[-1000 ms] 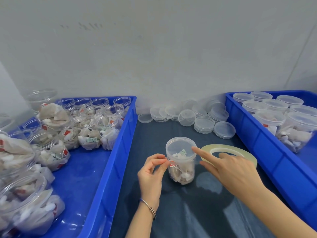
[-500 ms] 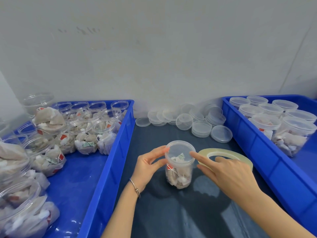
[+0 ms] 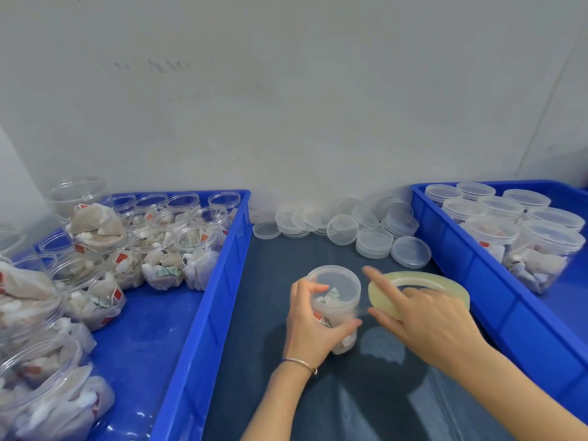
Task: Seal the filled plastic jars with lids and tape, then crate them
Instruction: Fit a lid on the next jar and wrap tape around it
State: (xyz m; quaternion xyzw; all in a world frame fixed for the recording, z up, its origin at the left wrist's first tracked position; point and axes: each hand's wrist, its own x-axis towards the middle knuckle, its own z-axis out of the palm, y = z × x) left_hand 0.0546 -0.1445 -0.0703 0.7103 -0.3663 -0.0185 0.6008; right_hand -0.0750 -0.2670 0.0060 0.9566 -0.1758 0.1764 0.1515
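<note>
Jar [image 3: 338, 291] in L hand [image 3: 313, 326] grip.

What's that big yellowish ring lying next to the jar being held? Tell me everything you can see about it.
It is a roll of clear tape, a wide, flat, pale yellowish, translucent ring with a large open centre. It lies flat on the dark table, just right of the lidded jar and left of the right blue crate. The right hand rests over its near side, hiding part of it; whether the fingers pinch a tape end cannot be told.
</note>
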